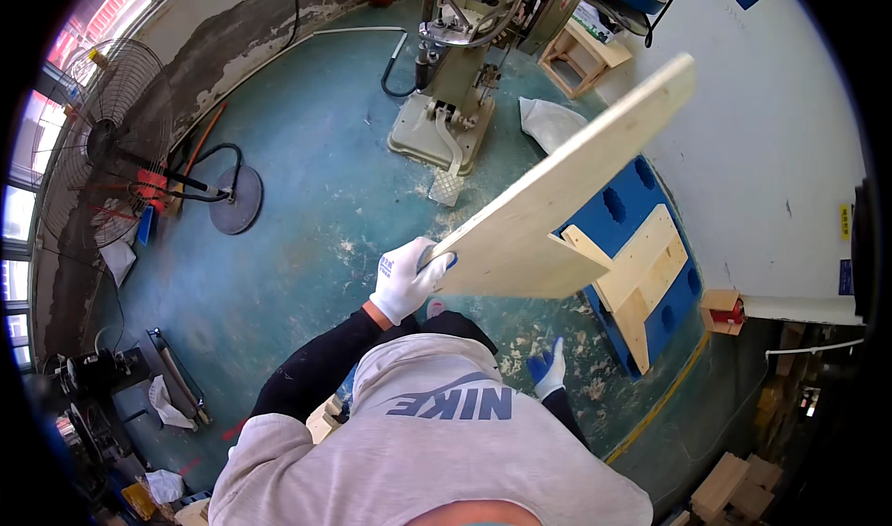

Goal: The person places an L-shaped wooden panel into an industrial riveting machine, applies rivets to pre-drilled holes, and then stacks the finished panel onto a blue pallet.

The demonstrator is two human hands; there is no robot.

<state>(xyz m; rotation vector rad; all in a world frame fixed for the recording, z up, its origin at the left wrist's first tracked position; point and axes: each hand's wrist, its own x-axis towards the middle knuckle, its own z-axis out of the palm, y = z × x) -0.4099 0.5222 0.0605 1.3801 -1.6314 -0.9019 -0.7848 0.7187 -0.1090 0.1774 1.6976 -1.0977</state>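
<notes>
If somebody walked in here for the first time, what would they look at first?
Probably the big pale wooden board right of centre, held by its edge in the gloved left hand. Then perhaps the bright blue pallet at right, with wooden pieces on it, and the large round fan at far left.

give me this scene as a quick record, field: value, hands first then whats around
left hand: white-gloved left hand, gripping the edge of a large, pale, flat wooden board
board: extends from that hand toward the picture's upper right
right hand: white-and-blue-gloved right hand, open, holding nothing
right side: blue slab with dark holes, pale flat wooden pieces lying on it
ahead: grey-green metal machine with a foot pedal
left side: round wire-caged fan
floor: blue-green floor, pale specks scattered
</notes>
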